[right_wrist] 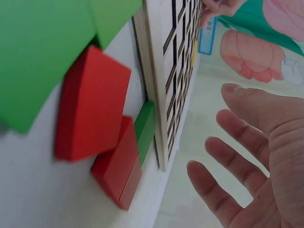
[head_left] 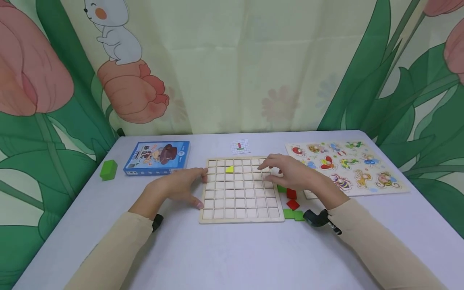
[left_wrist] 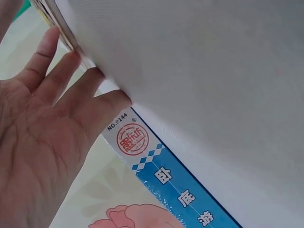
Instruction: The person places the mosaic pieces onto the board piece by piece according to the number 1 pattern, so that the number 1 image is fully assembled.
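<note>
A wooden grid board (head_left: 242,221) with raised squares lies flat in the middle of the table. A yellow tile (head_left: 229,169) sits in a cell of its upper left part. My left hand (head_left: 181,185) rests along the board's left edge, thumb near the lower corner and fingertips at the rim farther up. Over the board's right side hovers my right hand (head_left: 290,171), fingers parted and slightly bent, with nothing between them. Below it, red tiles (head_left: 293,204) and green tiles (head_left: 288,214) lie beside the board's right edge. The right wrist view shows the red tiles (right_wrist: 92,109) close up.
A blue box (head_left: 156,158) lies left of the board, with a green block (head_left: 108,170) beside it. Behind the board is a small grid card (head_left: 240,146) with a red and green figure. An insect picture puzzle board (head_left: 348,165) lies at the right. A printed curtain (head_left: 253,68) hangs behind.
</note>
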{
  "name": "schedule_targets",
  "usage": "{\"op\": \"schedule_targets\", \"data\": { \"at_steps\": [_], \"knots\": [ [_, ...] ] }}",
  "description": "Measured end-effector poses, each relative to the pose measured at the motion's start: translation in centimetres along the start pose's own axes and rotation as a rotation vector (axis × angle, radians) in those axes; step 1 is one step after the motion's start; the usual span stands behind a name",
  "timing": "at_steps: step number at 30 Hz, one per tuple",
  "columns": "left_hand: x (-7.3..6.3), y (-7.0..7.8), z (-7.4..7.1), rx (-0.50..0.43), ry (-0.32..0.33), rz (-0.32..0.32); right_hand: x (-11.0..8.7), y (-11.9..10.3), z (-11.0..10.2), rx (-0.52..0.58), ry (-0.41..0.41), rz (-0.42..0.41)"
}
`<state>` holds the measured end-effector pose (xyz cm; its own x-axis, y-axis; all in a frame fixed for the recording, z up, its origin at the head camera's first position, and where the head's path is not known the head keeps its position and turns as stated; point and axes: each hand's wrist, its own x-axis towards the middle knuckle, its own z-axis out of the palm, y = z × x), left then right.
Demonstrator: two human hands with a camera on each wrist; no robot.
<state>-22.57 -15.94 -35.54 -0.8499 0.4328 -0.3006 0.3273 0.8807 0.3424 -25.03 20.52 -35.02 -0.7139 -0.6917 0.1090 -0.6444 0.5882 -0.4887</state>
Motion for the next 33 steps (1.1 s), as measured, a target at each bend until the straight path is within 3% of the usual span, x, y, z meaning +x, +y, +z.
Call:
{"op": "schedule_targets", "data": {
  "at_steps": [16,26,33],
  "knots": [
    [0.0,-0.2,0.3,-0.016,0.001,0.025,-4.0,1.4,-1.1,-0.005,0.007,0.040],
    [0.0,-0.3,0.3,-0.021,-0.009,0.026,-6.3,2.5,-0.9,0.091,-0.034,0.137],
    [0.1,-0.3,0.1,-0.012,-0.004,0.026,-7.2,2.6,-0.8,0.154,-0.032,0.111]
  ]
}}
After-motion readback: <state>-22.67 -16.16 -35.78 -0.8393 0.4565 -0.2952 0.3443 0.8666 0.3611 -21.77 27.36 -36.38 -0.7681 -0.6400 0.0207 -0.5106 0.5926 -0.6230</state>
